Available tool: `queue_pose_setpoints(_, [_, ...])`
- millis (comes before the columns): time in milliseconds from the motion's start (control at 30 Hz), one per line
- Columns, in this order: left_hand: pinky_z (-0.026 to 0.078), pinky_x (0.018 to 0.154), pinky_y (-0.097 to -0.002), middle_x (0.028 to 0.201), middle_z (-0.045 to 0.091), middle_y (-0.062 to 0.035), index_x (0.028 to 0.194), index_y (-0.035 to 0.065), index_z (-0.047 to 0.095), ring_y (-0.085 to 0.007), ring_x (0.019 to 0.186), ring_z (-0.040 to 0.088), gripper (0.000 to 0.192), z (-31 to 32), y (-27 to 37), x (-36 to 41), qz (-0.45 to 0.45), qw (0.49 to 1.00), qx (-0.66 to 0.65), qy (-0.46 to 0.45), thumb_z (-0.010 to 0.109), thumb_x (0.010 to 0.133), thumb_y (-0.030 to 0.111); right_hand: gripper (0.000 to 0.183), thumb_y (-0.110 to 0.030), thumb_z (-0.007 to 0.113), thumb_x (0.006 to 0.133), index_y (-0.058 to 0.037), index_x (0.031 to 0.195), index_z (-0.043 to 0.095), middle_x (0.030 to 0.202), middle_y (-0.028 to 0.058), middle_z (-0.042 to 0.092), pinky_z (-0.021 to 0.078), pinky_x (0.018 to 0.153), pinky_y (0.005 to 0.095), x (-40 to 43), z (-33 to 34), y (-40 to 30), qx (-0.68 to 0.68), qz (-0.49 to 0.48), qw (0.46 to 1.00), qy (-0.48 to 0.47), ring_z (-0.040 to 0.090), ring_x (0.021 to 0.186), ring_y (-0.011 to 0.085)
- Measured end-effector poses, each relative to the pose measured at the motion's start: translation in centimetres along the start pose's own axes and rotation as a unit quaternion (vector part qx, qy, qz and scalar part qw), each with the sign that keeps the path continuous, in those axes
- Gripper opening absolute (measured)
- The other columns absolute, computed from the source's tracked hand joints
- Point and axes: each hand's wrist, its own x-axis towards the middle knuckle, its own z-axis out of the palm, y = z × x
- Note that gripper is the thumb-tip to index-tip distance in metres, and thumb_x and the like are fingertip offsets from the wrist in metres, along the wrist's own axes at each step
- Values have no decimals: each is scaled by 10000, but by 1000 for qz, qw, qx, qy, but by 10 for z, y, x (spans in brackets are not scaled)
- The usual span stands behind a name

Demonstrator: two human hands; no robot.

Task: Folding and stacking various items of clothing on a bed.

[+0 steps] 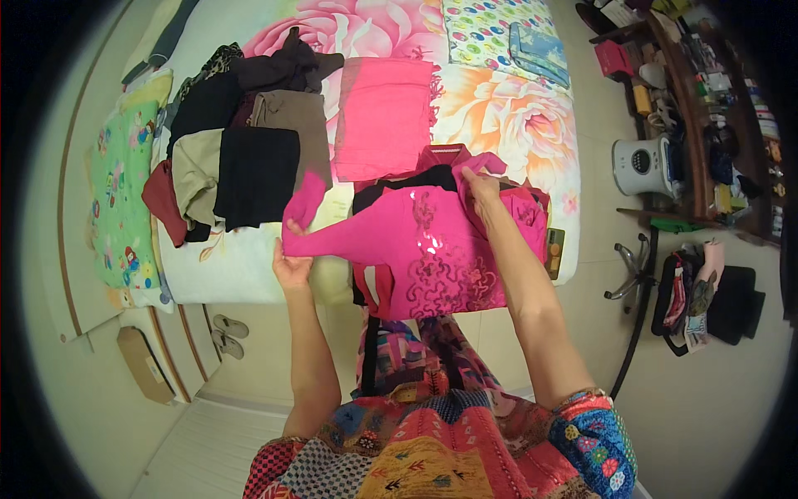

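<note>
A magenta long-sleeved top [399, 268] with dark swirling embroidery and shiny spots lies spread over a pile of clothes at the bed's near edge. My left hand [293, 262] holds one sleeve out to the left, the cuff end flopping upward past the fingers. At the top's upper right, my right hand [481, 187] grips a bunched part of the same magenta cloth. Beneath it show black cloth [369, 198] and red cloth [381, 293]; most of that pile is hidden. Just beyond lies a folded pink fringed cloth [385, 118].
Folded black [259, 178], beige [198, 171] and brown [293, 115] clothes lie at left on the bed. A phone [554, 252] rests near the bed's right edge. Cluttered shelves [679, 125] and a chair base [629, 268] stand right; slippers [229, 337] are on the floor.
</note>
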Motion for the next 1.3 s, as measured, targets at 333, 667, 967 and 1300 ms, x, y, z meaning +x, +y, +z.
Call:
queue_pose_setpoints(333, [217,980,-531,1198,477,-132,1161,54,440,-291,1118,405,461,21,62,-39,103,991,24,80,517,802,332,281,-97,544,792,39,1037,543,962,141,608,483,800,340,-46,-84,-49,500,-28,850,-167,591,863,243])
queue_pose_setpoints(667, [474,829,-318,1075,550,-115,1143,-51,460,-201,948,549,362,61,66,-74,318,880,353,-9,559,794,-45,151,-17,632,695,-15,661,486,700,111,478,383,570,352,-203,-53,-28,-147,-631,760,58,469,639,263])
queue_pose_setpoints(967, [400,933,-354,1163,497,-128,1181,-34,448,-203,1056,489,373,89,34,-110,334,871,349,-90,527,816,-29,344,-90,608,718,40,1021,510,1148,232,475,377,899,419,-212,-18,73,-267,-507,801,-173,443,1063,386])
queue_pose_setpoints(1300, [355,968,-393,1162,517,-134,1197,52,473,-224,1095,478,386,57,75,-118,261,958,108,-48,495,817,-10,299,-190,627,696,4,912,553,882,170,540,424,741,412,-215,83,24,-349,-580,726,-122,511,852,333])
